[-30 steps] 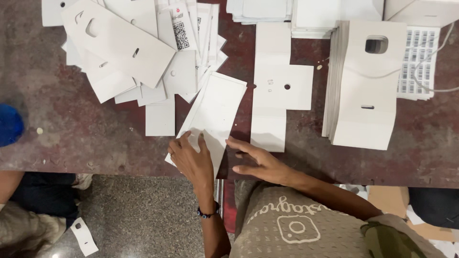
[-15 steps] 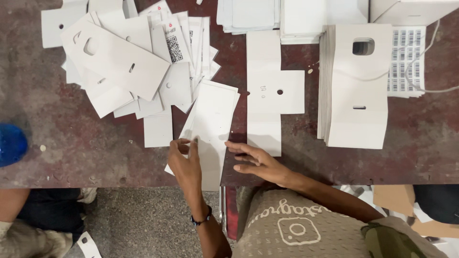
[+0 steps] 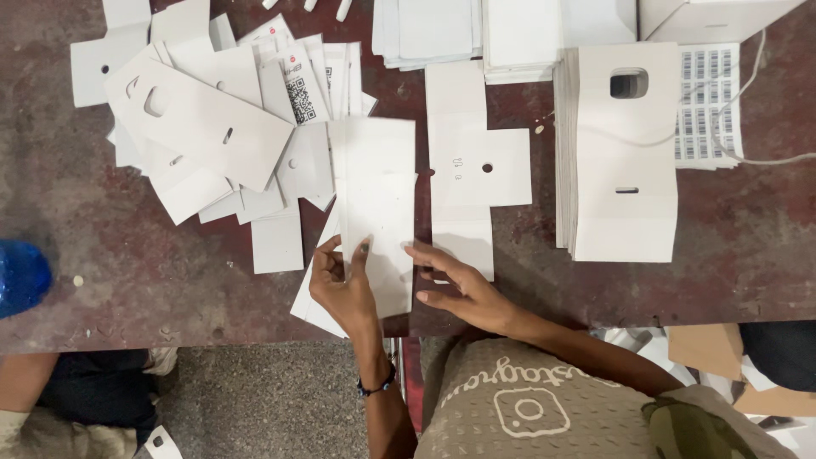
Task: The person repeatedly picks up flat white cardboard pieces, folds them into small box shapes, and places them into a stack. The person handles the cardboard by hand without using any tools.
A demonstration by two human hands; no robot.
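Lifted card (image 3: 374, 204), hands (image 3: 340, 285) pinching edges

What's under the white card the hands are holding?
Under the white die-cut cardboard card, held by the left hand, more white card sheets peek out on the dark red table. Anything beneath its middle is covered.

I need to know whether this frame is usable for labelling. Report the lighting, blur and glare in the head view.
Head view: light is even and soft, with faint shadows under the left hand and right hand. The white card under the left hand looks motion-blurred at its top edge, while the neat stack of die-cut cards stays sharp. White cards are bright, nearly washed out; no hard glare on the brown table.
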